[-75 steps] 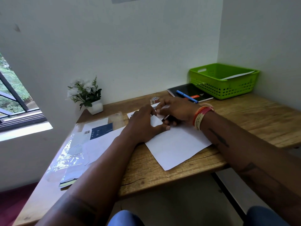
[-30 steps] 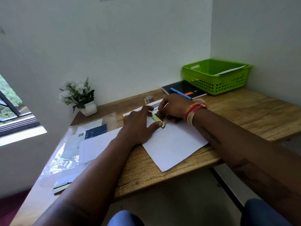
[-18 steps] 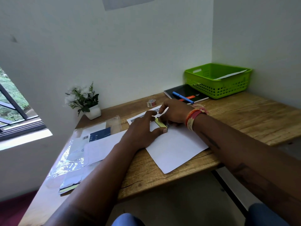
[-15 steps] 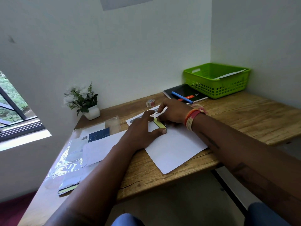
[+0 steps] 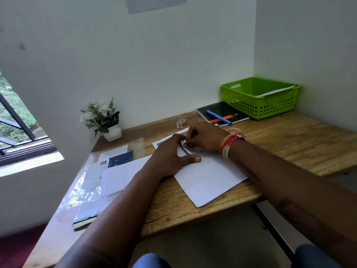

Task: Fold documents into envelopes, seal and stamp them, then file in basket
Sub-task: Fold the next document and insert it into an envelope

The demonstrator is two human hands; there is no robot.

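Bare forearms, a banded right wrist, blue-clad knees

Both arms are uncovered, no sleeve in sight. The right hand has a stack of thread bracelets at its wrist: orange, red and cream strands, one frayed and knotted. Dark tattoo marks run along the right forearm, too blurred to read. The left hand wears nothing. At the bottom edge, blue trousers cover both knees.

My left hand lies palm down, fingers spread, thumb stretched toward the right. My right hand curls just beyond it, fingertips pinched together close to my left index finger. Both forearms reach in from the near edge, and corded bands wrap my right wrist.
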